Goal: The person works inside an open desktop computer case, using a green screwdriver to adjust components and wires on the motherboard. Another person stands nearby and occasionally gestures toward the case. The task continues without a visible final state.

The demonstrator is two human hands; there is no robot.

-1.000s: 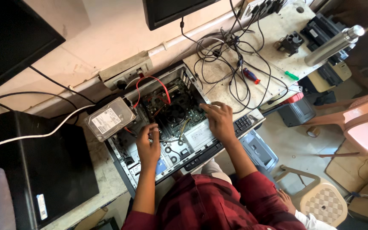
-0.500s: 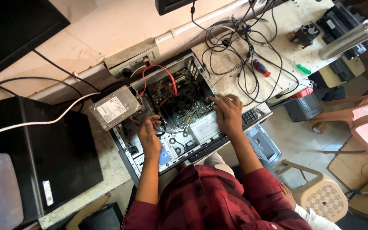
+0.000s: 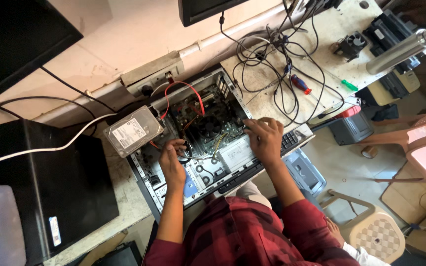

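Here, your left hand [image 3: 171,160] is down inside the open computer case [image 3: 146,172], fingers curled together around a dark cable or connector beside the fan [image 3: 209,125]; what exactly they pinch is too small to tell. Your right hand [image 3: 264,139] lies flat on the case's edge, fingers spread, gripping nothing, steadying the box. Just above your left hand, a hard drive [image 3: 133,130] sits tilted on the case rim, with a red cable [image 3: 193,93] looping past it. You look mid-way through work on the wiring; any pull wants a straight, gentle tug clear of the board. The connector itself is hidden under your fingers, and the case's near end is cut off by your shirt.
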